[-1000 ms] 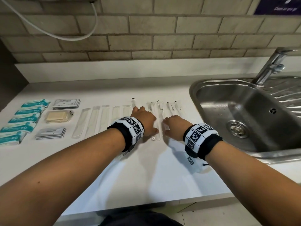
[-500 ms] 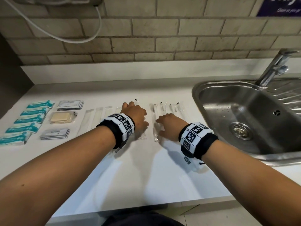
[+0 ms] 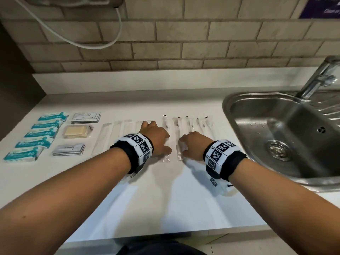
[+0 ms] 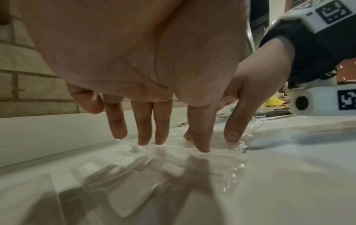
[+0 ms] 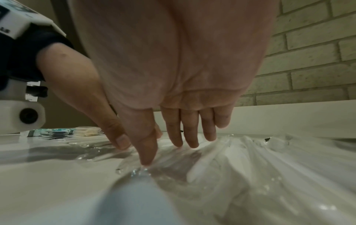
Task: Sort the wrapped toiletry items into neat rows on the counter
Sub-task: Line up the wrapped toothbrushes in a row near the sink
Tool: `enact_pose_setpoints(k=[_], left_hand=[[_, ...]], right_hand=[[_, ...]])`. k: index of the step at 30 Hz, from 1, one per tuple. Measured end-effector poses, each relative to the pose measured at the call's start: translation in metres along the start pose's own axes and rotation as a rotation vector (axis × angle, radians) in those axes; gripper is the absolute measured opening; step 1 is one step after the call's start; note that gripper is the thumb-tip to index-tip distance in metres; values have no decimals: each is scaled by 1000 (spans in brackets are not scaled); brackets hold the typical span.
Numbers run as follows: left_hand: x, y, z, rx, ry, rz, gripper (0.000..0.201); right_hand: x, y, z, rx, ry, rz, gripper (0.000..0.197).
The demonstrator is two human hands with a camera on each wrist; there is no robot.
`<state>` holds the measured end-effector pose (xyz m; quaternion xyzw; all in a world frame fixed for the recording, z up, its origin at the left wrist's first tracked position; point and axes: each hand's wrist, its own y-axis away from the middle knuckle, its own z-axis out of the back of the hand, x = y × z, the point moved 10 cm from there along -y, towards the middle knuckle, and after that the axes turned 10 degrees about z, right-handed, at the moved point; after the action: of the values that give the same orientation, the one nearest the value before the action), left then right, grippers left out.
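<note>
My left hand [image 3: 156,138] lies flat, straight fingers pressing a clear-wrapped toothbrush [image 3: 165,129] and the right end of a row of long white wrapped combs [image 3: 116,131]. In the left wrist view its fingertips [image 4: 144,141] touch the wrappers. My right hand [image 3: 193,145] presses flat on a group of clear-wrapped toothbrushes [image 3: 184,124] just right of it. In the right wrist view, the right hand [image 5: 167,153] rests thumb and fingers on crinkled plastic. Teal packets [image 3: 36,134] form a column at far left. Beside them lie white sachets [image 3: 86,117], a beige pack [image 3: 75,132] and grey sachets [image 3: 69,150].
A steel sink [image 3: 287,137] with a tap [image 3: 318,80] sits right of the toothbrushes. The white counter [image 3: 165,199] ends at a front edge below my forearms. A brick wall [image 3: 165,48] with a hanging cable [image 3: 77,43] stands behind.
My left hand has slid left with one wrapped toothbrush, leaving a small gap from the group under my right hand. The right hand shifted slightly left.
</note>
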<state>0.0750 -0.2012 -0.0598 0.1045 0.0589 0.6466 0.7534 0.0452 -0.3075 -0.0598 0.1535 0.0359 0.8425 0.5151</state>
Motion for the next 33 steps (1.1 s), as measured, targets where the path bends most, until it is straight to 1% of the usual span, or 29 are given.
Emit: enact_pose_setpoints(k=[5,8,13,19,31,33], left_hand=[[-2,5,6,-15,27,7,67],[-4,9,13,-25,5,5,64],[-8,8,9,-17,5,6,64],[-11,13,13,-19,-5,1,59],[-13,11,11,-19,-10,0,60],[-15,10,15,-30,-6,-7,61]], right_hand=[[0,0,-2,10,-5,-8,26],[0,2,-1,10,-9,-10,27],[-1,3,-1,23,-21,-20,30],[-1,3,-2,38,-17,-30,32],[-1,4,-3,41,-44,-38,29],[-2,3,-3,43,-43,-40,31]])
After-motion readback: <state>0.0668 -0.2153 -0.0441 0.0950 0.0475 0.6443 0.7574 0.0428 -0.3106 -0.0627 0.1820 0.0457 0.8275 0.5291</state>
